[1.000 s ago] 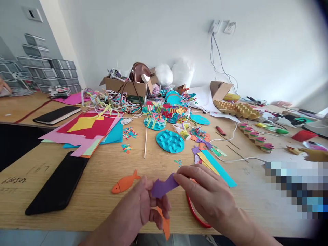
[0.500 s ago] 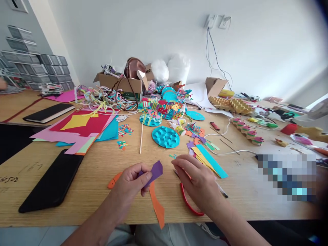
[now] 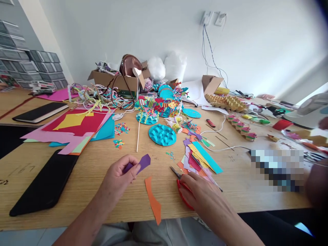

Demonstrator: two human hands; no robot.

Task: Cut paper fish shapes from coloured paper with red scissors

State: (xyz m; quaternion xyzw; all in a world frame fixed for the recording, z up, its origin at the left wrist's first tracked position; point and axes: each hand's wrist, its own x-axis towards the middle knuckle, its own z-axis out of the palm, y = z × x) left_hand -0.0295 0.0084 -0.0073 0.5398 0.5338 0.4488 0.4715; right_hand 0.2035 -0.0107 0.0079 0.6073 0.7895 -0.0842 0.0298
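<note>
My left hand (image 3: 122, 172) pinches a small purple paper piece (image 3: 145, 163) above the table. Lower and to the right, my right hand (image 3: 196, 191) has its fingers around the red handles of a pair of scissors (image 3: 176, 172), whose blades point away and left, close to the tabletop. Between my hands a curved orange paper strip (image 3: 153, 201) lies near the front edge. Just beyond my right hand are several paper scraps (image 3: 191, 163), a pen (image 3: 215, 182) and a blue paper strip (image 3: 208, 158).
Blue scalloped disc (image 3: 162, 134), thin stick (image 3: 137, 136) and confetti piles (image 3: 121, 128) lie ahead. Left are coloured sheets (image 3: 84, 129) and a black flat case (image 3: 44, 184). A cardboard box (image 3: 115, 82) stands behind. Another person's hand (image 3: 323, 123) shows at the right edge.
My right hand has lowered onto the scissors and its fingers have closed about the handles. My left hand, with the purple paper, has shifted left and slightly up in view; the view has turned a little.
</note>
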